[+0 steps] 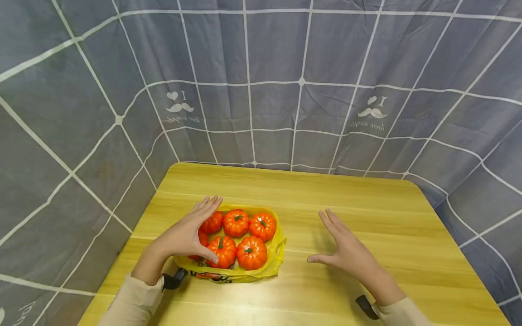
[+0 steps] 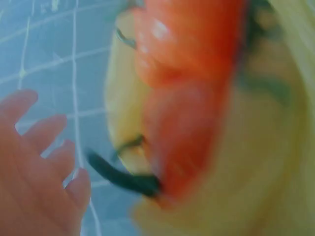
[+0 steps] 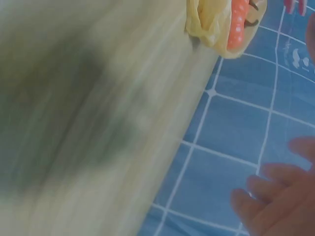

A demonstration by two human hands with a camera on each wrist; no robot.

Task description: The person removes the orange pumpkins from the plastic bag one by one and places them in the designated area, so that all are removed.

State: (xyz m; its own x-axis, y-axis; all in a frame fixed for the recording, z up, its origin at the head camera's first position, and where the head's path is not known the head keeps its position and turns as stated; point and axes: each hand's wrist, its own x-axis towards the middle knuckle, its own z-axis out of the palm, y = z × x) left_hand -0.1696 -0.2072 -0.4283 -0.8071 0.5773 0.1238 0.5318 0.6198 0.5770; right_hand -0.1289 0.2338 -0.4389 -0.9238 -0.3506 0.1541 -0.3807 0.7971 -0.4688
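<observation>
Small orange pumpkins, six as far as the head view lets me count, sit packed together in a yellow plastic bag that lies open on the near left part of a wooden table. Each pumpkin that shows fully has a short green stem on top.

The left hand is spread over the left side of the bag, fingers straight and slightly apart, pointing toward the far edge. Its palm covers one pumpkin on the left, and its thumb lies against the near left pumpkin. It grips nothing. The left wrist view is badly blurred; it shows only orange and yellow shapes close up, with fingertips beside them.

The right hand hovers over bare tabletop well to the right of the bag, palm turned left, fingers straight and together, thumb stretched out toward the bag. It holds nothing.

A grey cloth with a white grid pattern and small moustache prints hangs behind and around the table.
</observation>
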